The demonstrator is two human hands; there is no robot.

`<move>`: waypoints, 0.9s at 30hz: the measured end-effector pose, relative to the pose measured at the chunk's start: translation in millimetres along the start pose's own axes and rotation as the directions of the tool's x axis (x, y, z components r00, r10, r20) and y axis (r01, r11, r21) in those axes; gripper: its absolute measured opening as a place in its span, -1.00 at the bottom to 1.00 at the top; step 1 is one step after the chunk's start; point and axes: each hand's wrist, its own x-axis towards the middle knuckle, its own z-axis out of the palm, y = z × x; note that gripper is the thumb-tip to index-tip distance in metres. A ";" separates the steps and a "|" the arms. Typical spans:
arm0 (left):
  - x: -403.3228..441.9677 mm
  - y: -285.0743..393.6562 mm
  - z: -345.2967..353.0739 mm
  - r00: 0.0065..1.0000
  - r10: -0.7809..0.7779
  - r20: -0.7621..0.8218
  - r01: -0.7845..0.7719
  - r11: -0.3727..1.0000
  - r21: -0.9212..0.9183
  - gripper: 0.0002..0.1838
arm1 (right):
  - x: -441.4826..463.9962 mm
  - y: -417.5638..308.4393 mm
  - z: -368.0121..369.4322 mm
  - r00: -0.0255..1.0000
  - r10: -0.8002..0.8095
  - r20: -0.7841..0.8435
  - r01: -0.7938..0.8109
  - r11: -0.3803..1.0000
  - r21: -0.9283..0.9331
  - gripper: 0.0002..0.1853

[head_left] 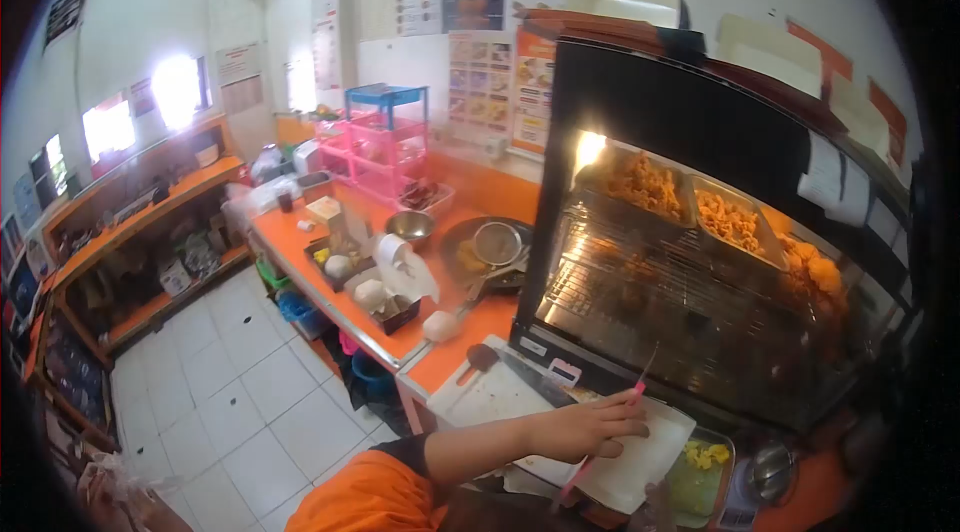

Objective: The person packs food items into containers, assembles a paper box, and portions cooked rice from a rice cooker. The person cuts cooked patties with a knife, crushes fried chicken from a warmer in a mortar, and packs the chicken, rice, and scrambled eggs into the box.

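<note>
My left arm in an orange sleeve reaches to the right. My left hand (592, 429), palm down, is closed over a thin pink tool (574, 484) with a slim metal end; its exact kind is unclear. Beneath the hand lies a white board (632, 472). Next to it is a metal tray (722, 506) with yellow pieces and something green. At the bottom edge a small blurred part of what seems my right hand (655, 500) shows; its fingers cannot be made out. Left of my forearm, a white cutting board (470, 400) carries crumbs and a dark round-ended utensil (482, 359).
A lit glass display warmer (700, 282) with trays of fried food stands close in front. Leftward along the orange counter are a wok (465, 257) with a strainer (497, 244), a metal bowl (410, 224), and a pink rack (375, 152). Tiled floor (245, 397) lies left.
</note>
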 end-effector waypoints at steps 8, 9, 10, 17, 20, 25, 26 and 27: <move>-28.5 -1.5 14.2 0.700 -0.605 -0.380 0.618 0.779 -0.104 -0.32 | -0.1 2.3 1.1 0.997 0.068 0.041 -0.077 0.962 0.263 -0.60; -27.1 -8.7 12.7 0.658 -0.631 -0.411 0.674 0.737 -0.052 -0.35 | -1.8 2.1 -0.7 0.997 0.069 0.041 -0.077 0.960 0.270 -0.60; -25.9 -19.5 9.2 0.585 -0.697 -0.414 0.685 0.698 -0.209 -0.37 | -4.1 2.1 -3.3 0.997 0.068 0.044 -0.077 0.957 0.279 -0.59; 130.6 -68.8 -58.9 0.547 -0.804 -0.233 0.344 0.470 -0.813 -0.53 | -39.1 -3.3 -36.8 0.996 0.027 -0.089 0.001 0.952 0.306 -0.53; 205.6 -103.2 -67.9 0.628 -0.643 -0.438 0.315 0.725 -0.613 -0.46 | -51.3 6.3 -62.5 0.991 -0.052 -0.126 0.090 0.942 0.323 -0.52; 279.4 -114.7 -64.2 0.596 -0.554 -0.581 0.553 0.808 -0.204 -0.33 | -77.9 23.7 -97.0 0.892 -0.300 -0.340 0.289 0.954 -0.084 -0.54; 286.5 -118.6 -58.3 0.579 -0.500 -0.644 0.516 0.836 -0.186 -0.44 | -84.2 30.5 -104.2 0.847 -0.376 -0.374 0.313 0.924 -0.220 -0.54; 290.6 -127.6 -56.1 0.561 -0.525 -0.640 0.518 0.826 -0.223 -0.50 | -90.6 36.0 -109.4 0.805 -0.466 -0.369 0.328 0.866 -0.377 -0.53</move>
